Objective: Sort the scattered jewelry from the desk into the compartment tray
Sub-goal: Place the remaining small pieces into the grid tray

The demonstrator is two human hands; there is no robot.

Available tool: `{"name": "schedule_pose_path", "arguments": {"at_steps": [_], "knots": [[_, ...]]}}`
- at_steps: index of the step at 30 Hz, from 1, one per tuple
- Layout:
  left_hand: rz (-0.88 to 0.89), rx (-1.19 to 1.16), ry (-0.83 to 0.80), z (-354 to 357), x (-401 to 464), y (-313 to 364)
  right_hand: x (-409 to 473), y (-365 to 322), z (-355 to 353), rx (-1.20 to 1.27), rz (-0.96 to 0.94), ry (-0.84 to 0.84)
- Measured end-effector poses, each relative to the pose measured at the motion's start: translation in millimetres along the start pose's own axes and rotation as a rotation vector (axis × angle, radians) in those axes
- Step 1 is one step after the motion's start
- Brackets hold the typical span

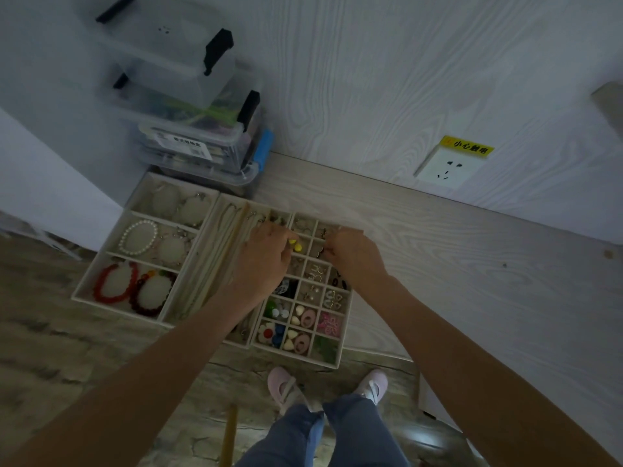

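Cream compartment tray (338,360) with many small square cells, flat on the desk, near its front edge. Inside the near cells: pink and white heart pieces (301,315), a white flower with red centre (268,333), blue beads, a pink bow (329,324), small silver earrings (317,272). Small yellow piece (296,246) over a far cell, just beside the fingertips; held or only touched, cannot tell.

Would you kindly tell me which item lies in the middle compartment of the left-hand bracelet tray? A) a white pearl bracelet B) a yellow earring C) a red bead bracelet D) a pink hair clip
A: the white pearl bracelet lies round a cushion in the middle compartment of the bracelet tray, while the red bead bracelet sits in the compartment nearest the person.
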State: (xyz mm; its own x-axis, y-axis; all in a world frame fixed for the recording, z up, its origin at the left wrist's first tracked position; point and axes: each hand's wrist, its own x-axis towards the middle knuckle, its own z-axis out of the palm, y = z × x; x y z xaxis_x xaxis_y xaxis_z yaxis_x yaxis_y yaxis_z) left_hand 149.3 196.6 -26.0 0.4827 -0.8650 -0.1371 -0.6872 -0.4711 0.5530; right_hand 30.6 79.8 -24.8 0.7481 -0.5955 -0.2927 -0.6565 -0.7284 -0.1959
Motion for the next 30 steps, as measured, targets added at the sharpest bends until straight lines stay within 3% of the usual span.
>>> {"name": "schedule_pose_path", "arguments": {"at_steps": [3, 5, 12, 30], "knots": [[0.063, 0.236, -0.035, -1.3, -1.5, -0.8, -0.2, -7.4, 0.4, -0.026, 0.063, 0.016], [0.044, 0.273, -0.066, -1.0, -1.0, -1.9, -0.2, -11.0, 1.0, -0.052, 0.081, 0.032], [0.064, 0.163, -0.098, -3.5, -1.8, -3.1, 1.4, -13.1, 4.6, -0.071, 0.086, 0.046], [0.055, 0.164, -0.094, -3.8, -0.7, -2.9, 2.9, -7.9, 11.0, 0.011, 0.067, 0.097]]}}
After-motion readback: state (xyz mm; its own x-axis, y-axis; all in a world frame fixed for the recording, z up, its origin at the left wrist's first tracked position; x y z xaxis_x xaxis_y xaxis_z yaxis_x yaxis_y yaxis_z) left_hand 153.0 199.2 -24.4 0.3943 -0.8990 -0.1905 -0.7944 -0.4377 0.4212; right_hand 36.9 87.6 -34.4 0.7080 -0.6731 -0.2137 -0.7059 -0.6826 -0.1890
